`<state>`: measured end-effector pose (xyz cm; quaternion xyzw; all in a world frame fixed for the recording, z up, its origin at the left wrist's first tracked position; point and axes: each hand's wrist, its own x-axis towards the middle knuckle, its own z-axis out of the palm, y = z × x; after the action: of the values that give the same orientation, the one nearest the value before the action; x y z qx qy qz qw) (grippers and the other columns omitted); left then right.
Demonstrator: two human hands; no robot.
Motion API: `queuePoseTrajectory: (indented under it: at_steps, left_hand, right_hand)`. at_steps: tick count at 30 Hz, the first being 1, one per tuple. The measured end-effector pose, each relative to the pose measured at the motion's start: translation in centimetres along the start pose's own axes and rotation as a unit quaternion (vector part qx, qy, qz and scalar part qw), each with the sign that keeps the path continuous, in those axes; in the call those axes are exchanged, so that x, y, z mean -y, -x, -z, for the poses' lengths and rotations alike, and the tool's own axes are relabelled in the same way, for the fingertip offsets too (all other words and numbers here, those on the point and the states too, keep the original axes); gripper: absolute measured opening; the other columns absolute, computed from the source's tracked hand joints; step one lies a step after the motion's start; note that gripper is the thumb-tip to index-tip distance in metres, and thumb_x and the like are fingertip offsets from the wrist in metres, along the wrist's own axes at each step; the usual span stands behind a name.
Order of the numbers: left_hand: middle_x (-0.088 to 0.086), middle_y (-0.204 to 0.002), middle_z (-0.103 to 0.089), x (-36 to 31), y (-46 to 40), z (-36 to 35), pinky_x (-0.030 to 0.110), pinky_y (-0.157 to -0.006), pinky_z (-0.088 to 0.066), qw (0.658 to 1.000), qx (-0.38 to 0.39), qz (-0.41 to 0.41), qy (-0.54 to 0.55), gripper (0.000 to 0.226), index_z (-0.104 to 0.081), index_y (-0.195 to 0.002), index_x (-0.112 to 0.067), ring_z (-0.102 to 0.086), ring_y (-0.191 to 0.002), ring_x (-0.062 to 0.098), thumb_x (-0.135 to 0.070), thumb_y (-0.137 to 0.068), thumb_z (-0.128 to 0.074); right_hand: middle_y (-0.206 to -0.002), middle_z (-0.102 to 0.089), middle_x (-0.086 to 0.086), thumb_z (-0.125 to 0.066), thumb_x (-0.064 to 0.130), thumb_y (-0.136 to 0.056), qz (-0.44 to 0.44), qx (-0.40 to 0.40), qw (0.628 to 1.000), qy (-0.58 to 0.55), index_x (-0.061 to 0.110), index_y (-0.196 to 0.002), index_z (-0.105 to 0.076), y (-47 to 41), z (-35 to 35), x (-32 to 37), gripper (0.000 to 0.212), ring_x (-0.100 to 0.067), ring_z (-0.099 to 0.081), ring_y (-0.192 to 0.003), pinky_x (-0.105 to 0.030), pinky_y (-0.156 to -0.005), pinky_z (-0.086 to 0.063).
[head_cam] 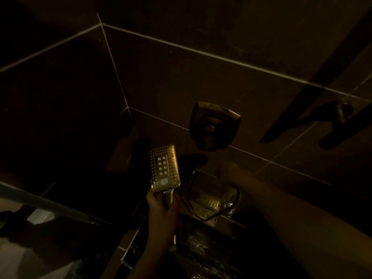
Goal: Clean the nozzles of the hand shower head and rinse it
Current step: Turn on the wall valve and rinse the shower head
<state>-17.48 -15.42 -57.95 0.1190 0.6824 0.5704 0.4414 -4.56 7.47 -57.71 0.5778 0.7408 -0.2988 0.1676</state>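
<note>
The scene is very dim. My left hand grips the handle of the rectangular chrome hand shower head, held upright with its nozzle face turned toward me. Rows of small nozzles and a square button show on the face. My right hand reaches toward the tiled wall just below the square mixer valve; its fingers are lost in shadow. The shower hose loops down between my two hands.
Dark tiled walls meet in a corner at the upper left. A shiny metal floor drain lies below the hose on a wet floor. A dark wall fitting sits at the right. A pale ledge runs along the lower left.
</note>
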Motion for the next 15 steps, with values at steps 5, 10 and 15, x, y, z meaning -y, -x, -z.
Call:
queuePoseTrajectory:
  at_steps: [5, 10, 15]
  left_hand:
    - [-0.002, -0.053, -0.047, -2.5, 0.6, -0.4, 0.019, -0.033, -0.035, 0.960, 0.149, 0.189, 0.141, 0.018, -0.058, -0.084, -0.011, -0.043, -0.036, 0.008, -0.027, -0.092, -0.062]
    - [-0.005, -0.051, -0.038, -4.8, 1.3, -0.9, 0.018, -0.026, -0.028, 0.921, 0.224, 0.188, 0.257, 0.021, -0.055, -0.092, -0.008, -0.034, -0.030, 0.004, -0.028, -0.098, -0.052]
    - [-0.002, -0.062, -0.052, -5.7, 3.2, -3.6, 0.026, -0.040, -0.042, 0.991, 0.113, 0.054, 0.047, 0.038, -0.055, -0.119, -0.010, -0.050, -0.046, 0.011, -0.034, -0.094, -0.070]
  right_hand:
    - [-0.122, -0.062, -0.018, -0.051, 0.009, -0.098, -0.001, 0.020, 1.000, -0.014, -0.001, -0.118, -0.063, 0.9, 0.4, -2.3, 0.025, -0.030, -0.061, -0.108, -0.022, -0.064, -0.042]
    - [-0.129, -0.057, -0.023, -0.048, 0.016, -0.100, -0.009, -0.044, 0.999, -0.021, -0.005, -0.127, -0.056, 4.9, 1.4, -2.7, 0.035, -0.036, -0.053, -0.121, -0.033, -0.090, -0.042]
    - [-0.125, -0.060, -0.019, -0.035, 0.017, -0.104, 0.003, -0.029, 0.992, -0.121, 0.001, -0.125, -0.057, 9.9, 1.9, -3.2, 0.034, -0.028, -0.059, -0.110, -0.031, -0.084, -0.043]
